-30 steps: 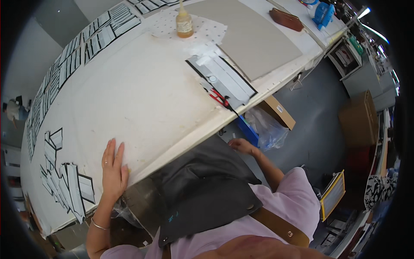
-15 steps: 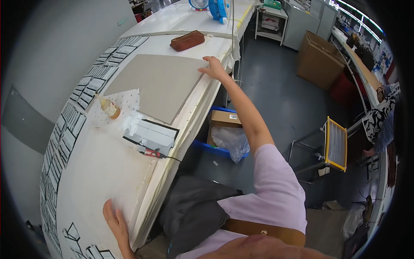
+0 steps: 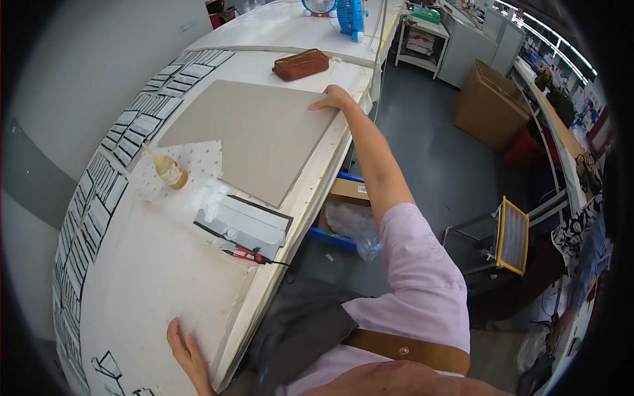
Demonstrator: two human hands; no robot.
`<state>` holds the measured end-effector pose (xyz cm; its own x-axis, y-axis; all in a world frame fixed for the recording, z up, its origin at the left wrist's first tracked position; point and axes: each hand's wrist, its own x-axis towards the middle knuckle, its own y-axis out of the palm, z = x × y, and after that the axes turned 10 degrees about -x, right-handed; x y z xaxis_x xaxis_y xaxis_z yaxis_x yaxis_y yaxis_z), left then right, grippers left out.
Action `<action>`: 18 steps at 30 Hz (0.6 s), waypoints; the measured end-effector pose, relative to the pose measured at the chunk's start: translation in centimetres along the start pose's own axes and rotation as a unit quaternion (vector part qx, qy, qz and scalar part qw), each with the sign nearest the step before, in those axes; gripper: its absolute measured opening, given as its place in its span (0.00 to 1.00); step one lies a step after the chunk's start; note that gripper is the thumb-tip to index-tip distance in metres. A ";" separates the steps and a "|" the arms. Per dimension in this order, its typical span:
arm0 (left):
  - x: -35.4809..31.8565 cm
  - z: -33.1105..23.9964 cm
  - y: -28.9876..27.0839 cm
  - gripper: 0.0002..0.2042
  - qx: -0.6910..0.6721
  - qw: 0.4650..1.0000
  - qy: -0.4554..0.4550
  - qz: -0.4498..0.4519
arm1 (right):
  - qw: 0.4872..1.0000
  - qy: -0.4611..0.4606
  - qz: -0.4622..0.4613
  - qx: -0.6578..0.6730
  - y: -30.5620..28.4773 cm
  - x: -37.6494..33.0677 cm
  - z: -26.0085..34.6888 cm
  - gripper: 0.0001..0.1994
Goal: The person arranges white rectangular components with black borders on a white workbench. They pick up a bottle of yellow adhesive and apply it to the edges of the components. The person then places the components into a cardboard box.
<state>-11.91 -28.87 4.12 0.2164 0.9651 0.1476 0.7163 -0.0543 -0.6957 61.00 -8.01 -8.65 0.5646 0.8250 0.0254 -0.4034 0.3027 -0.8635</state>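
Note:
A large flat grey board [image 3: 257, 135] lies on the white-covered table. At its far right corner is my right hand [image 3: 335, 98], thumb on top and fingers curled around the edge. My left hand [image 3: 187, 351] rests on the near part of the table, fingers apart and holding nothing. Left of the board, a bottle of yellowish liquid [image 3: 172, 173] stands on a white dotted sheet [image 3: 210, 150]. Nearer than the board lie a grey panel with black edges [image 3: 246, 223] and a slim red-and-black tool [image 3: 248, 255] with a dark cord.
Beyond the board sits a brown zip pouch [image 3: 301, 65], with a blue fan [image 3: 350, 18] farther back. Rows of black-edged pieces [image 3: 123, 135] line the table's left side. Below its right edge stands a blue crate [image 3: 335, 239]. A big cardboard box [image 3: 492, 105] and yellow-framed stool [image 3: 512, 236] are on the floor.
My right hand has gone from hovering open at the board's corner to closing on its edge. My left hand remains on the table. The view has shifted slightly.

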 end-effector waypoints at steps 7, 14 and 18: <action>0.0 0.6 0.0 0.19 -0.086 0.996 -0.021 -0.006 | 0.992 0.013 -0.097 -0.081 -2.7 -1.4 1.1 0.27; -0.1 1.4 -0.3 0.19 -0.127 0.992 -0.014 -0.003 | 0.951 -0.058 -0.214 -0.217 -2.5 -4.6 2.8 0.18; -0.6 1.6 -0.7 0.19 -0.136 0.990 -0.023 -0.008 | 0.959 0.037 -0.272 0.068 -2.6 -5.9 5.6 0.17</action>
<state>-13.56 -29.01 3.41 0.1781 0.9765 0.1213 0.8727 -0.0998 -0.4780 54.64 -11.00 -3.71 0.7660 0.4921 0.4136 -0.1212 0.7425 -0.6588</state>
